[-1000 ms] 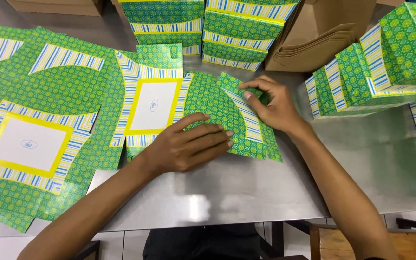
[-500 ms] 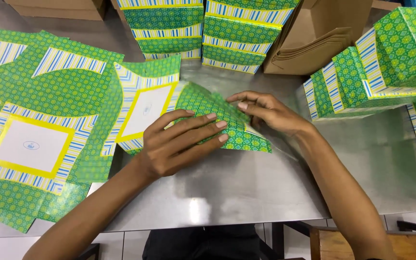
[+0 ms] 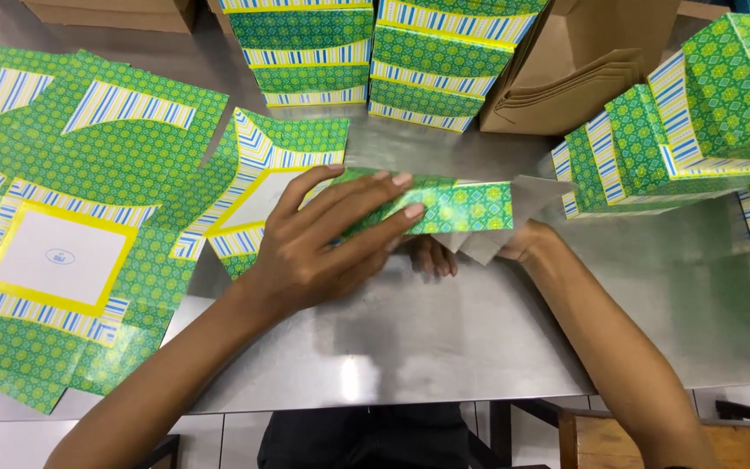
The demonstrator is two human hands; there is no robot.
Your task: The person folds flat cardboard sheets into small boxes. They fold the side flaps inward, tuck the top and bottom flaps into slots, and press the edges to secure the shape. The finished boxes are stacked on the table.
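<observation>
From the head camera, looking down, a green patterned carton blank (image 3: 444, 207) is lifted just off the metal surface (image 3: 444, 339), near the middle and slightly to the far side. It is partly folded, with a plain grey inner flap showing at its right end.

The left hand (image 3: 323, 247) lies over the near-left part of this carton, fingers (image 3: 384, 215) spread and nearly straight, pressing flat on its top face rather than curling around it. The right hand (image 3: 470, 252) comes in from the right beneath the carton; its wrist shows by the grey flap and some fingertips poke out below the near edge, bent around the underside. How tightly it grips cannot be told, since the carton hides most of it.

To the left, flat unfolded blanks (image 3: 71, 252) with yellow-framed white panels and blue-striped edges overlap across the surface, one reaching under the left hand. At the far edge stand two stacks of folded green cartons (image 3: 375, 52). A brown cardboard box (image 3: 583, 69) stands to their right, and finished green boxes (image 3: 696, 130) pile up at the far right.
</observation>
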